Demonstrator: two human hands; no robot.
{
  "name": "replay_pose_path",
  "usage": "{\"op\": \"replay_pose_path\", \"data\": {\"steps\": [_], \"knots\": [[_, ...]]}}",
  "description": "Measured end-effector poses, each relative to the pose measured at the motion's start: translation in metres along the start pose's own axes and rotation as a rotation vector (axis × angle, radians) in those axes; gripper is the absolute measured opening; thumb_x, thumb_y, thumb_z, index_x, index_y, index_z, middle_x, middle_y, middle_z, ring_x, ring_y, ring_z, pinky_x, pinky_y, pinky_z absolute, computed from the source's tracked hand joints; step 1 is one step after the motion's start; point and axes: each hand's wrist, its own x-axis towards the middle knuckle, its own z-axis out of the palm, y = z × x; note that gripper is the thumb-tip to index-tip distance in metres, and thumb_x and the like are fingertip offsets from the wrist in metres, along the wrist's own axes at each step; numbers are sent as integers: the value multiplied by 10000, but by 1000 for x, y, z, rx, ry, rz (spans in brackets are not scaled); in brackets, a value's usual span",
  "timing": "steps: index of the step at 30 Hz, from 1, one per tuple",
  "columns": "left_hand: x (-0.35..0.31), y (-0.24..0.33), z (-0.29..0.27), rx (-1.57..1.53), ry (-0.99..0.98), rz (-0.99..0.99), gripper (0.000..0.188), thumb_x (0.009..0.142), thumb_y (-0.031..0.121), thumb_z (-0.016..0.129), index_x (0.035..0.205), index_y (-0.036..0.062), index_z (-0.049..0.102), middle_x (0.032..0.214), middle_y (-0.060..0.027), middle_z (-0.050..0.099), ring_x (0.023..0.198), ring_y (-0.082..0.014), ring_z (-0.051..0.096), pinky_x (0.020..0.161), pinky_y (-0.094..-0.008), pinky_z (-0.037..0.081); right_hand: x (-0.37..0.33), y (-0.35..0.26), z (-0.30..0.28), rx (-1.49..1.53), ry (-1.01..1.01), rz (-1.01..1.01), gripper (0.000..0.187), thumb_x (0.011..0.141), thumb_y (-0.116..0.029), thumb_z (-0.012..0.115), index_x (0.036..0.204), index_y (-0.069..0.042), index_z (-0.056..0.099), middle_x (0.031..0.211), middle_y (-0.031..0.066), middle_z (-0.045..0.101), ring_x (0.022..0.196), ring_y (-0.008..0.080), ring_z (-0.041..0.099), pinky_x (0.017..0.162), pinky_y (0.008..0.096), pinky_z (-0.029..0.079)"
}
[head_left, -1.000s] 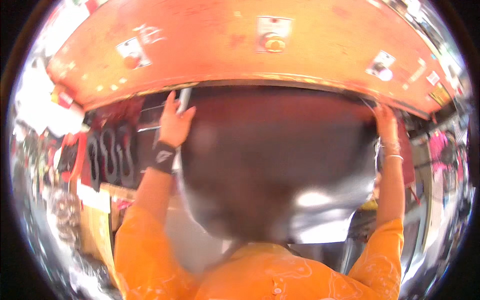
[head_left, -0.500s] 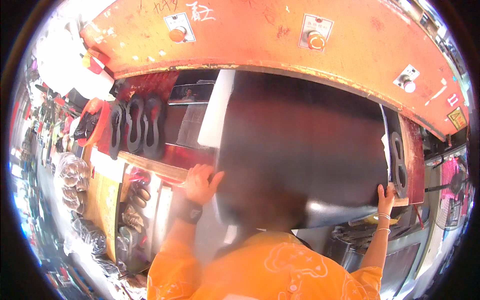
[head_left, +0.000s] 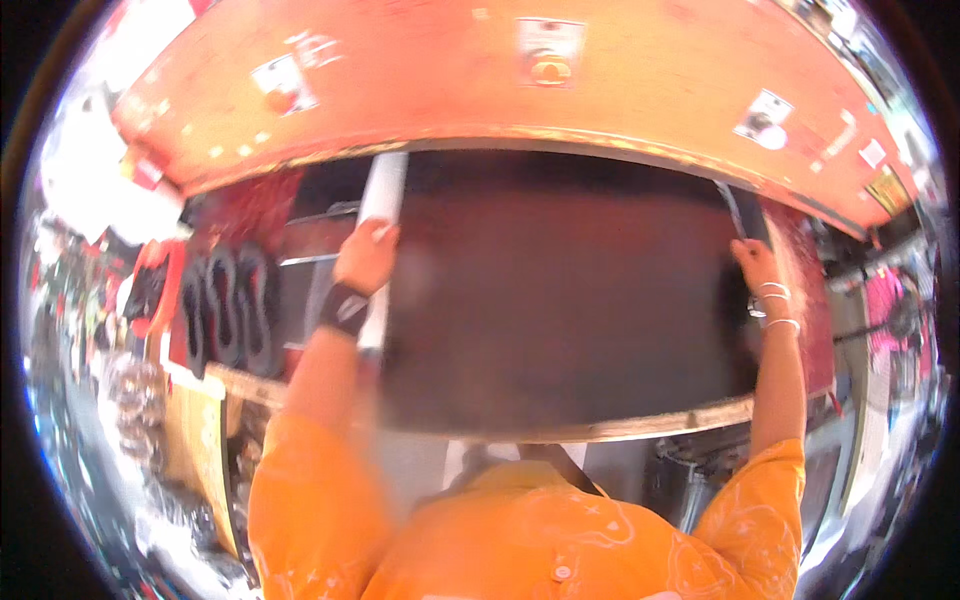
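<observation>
A large black sheet (head_left: 560,300) lies across the red worktop beneath a wide orange machine beam (head_left: 420,90). My left hand (head_left: 366,257), a black band on its wrist, is closed at the sheet's left edge, over a white strip (head_left: 386,180) that runs along it. The fingers look pinched there; motion blurs what exactly is between them. Out at the other side, my right hand (head_left: 757,265), with light bangles on its wrist, has its fingers bent together on the sheet's right edge.
Several dark sole-shaped cutouts (head_left: 228,310) stand left of the sheet, by an orange basket (head_left: 158,290). Buttons, among them a round one (head_left: 550,69), sit on the beam's front. A wooden edge (head_left: 660,426) borders the worktop. A fan (head_left: 900,305) is at far right.
Both hands have moved from the near edge forward to the sheet's sides. The sheet's near part now lies flatter, showing the wooden front edge. The view has shifted, too.
</observation>
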Motion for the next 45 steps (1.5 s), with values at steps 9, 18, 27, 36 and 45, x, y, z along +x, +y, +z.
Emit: {"op": "replay_pose_path", "data": {"steps": [9,18,27,36,45], "knots": [[-59,-27,15,45,96,298,404,907,185,569,1293,92,496,1144,-216,608,1006,-416,593,826,-457,481,-68,17,30,-5,175,29,525,793,-388,697,1148,-33,542,978,230,653,929,418,616,794,475,486],[-27,-50,40,81,362,209,253,916,221,572,1147,126,613,603,-112,529,510,-258,508,508,-392,387,-95,109,-23,-224,176,-30,794,683,-319,774,1376,-155,422,1433,185,335,1315,377,326,1060,480,306],[-46,-41,16,-95,184,139,357,865,197,639,1212,139,580,558,-70,430,502,-206,442,527,-360,391,-81,146,-33,223,-87,-106,804,615,-121,743,1367,-99,459,1414,140,424,1298,305,405,1095,387,296],[-68,-40,9,-10,165,219,276,864,234,637,1128,160,608,878,-182,664,769,-389,631,669,-461,492,-125,-83,-27,896,-411,-219,832,708,-306,724,1383,48,390,1413,159,408,1287,250,410,1086,341,281],[-73,-68,-6,-33,216,588,338,710,143,740,1033,82,660,1088,-64,618,1000,-290,556,826,-392,433,-147,-313,142,52,-210,-497,690,677,-377,745,1311,-218,525,1390,188,410,1259,382,409,1034,489,341]]}}
